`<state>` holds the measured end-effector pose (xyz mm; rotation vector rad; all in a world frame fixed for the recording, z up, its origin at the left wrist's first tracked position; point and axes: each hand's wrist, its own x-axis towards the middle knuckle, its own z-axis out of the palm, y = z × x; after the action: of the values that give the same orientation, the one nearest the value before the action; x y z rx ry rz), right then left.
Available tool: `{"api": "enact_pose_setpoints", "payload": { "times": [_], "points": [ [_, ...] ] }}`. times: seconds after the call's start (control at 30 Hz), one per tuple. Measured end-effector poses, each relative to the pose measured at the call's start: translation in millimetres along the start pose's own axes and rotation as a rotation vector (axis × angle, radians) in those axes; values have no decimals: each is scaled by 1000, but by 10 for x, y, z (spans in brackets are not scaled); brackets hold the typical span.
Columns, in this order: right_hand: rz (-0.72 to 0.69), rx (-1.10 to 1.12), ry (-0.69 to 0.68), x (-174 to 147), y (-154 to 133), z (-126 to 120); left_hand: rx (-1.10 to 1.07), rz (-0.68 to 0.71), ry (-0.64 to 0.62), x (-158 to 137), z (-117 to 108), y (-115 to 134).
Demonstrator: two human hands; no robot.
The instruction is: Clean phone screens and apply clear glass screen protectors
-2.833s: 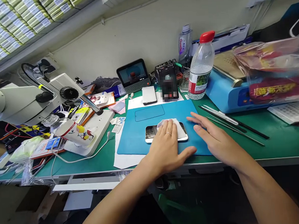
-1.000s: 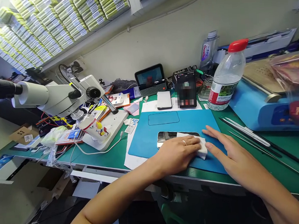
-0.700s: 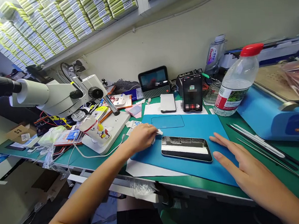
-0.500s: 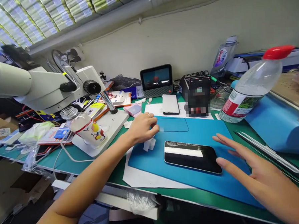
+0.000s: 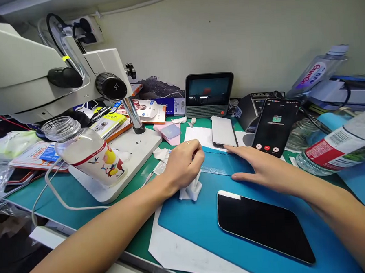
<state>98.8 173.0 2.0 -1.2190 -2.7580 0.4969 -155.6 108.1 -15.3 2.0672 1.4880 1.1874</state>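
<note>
A clear, rectangular screen protector [image 5: 216,163] lies across the far part of the blue mat [image 5: 187,230]. My left hand [image 5: 188,164] is closed at its left end, fingers curled down; what they pinch is hidden. Crumpled white tissue [image 5: 191,192] sits just under that hand. From the right, my right hand [image 5: 257,167] spans the protector, thumb on the near edge and fingertips on the far edge. Closer to me, a phone [image 5: 263,228] with a dark screen lies on the mat, with a white reflection at its upper left corner.
A microscope [image 5: 112,83] stands left, a glass jar [image 5: 91,153] on its base. Behind are a smart display [image 5: 210,94], a pale flat slab [image 5: 224,131] and an upright phone [image 5: 275,127] with a call screen. A labelled bottle [image 5: 338,144] stands right.
My right hand has moved from beside the dark phone to the screen protector's right end. My left hand stays at the left end, more curled. The view has come closer and lower.
</note>
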Motion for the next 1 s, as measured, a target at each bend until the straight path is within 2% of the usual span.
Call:
{"api": "enact_pose_setpoints", "payload": {
  "times": [0.33, 0.43, 0.53, 0.63, 0.7, 0.8, 0.9, 1.0],
  "points": [
    [-96, -76, 82, 14, 2, 18, -84, 10, 31, 10, 6, 9],
    [-54, -103, 118, -85, -19, -61, -74, 29, 31, 0, 3, 1],
    [19, -77, 229, -309, -57, -181, -43, 52, 54, -26, -32, 68],
    [35, 90, 388, -577, -90, -212, -10, 91, -14, -60, -49, 265],
    [6, 285, 479, -705, -110, -145, 14, 138, -153, -86, -14, 434],
    [-66, 589, 527, -775, -157, 20, -12, 172, -319, -118, 122, 617],
    [-133, 744, 519, -763, -225, 144, -159, 169, -302, -149, 293, 638],
    [-217, 766, 521, -749, -264, 195, -281, 187, -248, -196, 405, 569]
  ]
}}
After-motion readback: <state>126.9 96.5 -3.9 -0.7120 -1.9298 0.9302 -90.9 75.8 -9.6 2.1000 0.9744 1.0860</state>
